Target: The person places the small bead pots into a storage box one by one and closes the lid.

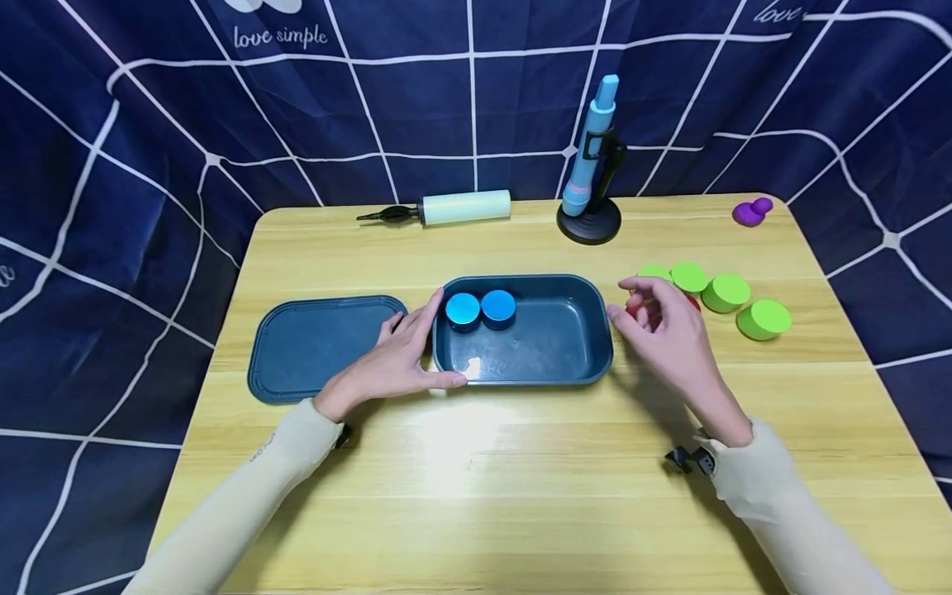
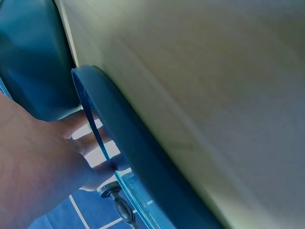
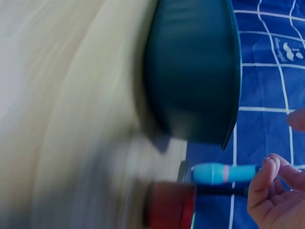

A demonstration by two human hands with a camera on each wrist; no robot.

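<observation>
A dark blue rectangular box point(image 1: 554, 335) stands in the middle of the table, with two bright blue round pieces point(image 1: 463, 311) inside at its left end. My left hand point(image 1: 397, 355) spans the box's left end, thumb on the front rim and fingers fairly straight along the side. Right of the box, my right hand point(image 1: 669, 339) hovers with fingers slightly bent, thumb and fingertips apart, holding nothing visible. Close by it are red pieces point(image 1: 633, 310), partly hidden behind the hand; a red cylinder point(image 3: 169, 205) shows in the right wrist view.
Several green-topped round pieces point(image 1: 764, 320) sit to the right. A flat dark blue lid point(image 1: 316, 351) lies left of the box. Along the back are a hand pump point(image 1: 466, 207), a light blue stick-shaped object point(image 1: 587, 165) on a black stand point(image 1: 589, 223) and a purple knob point(image 1: 751, 212).
</observation>
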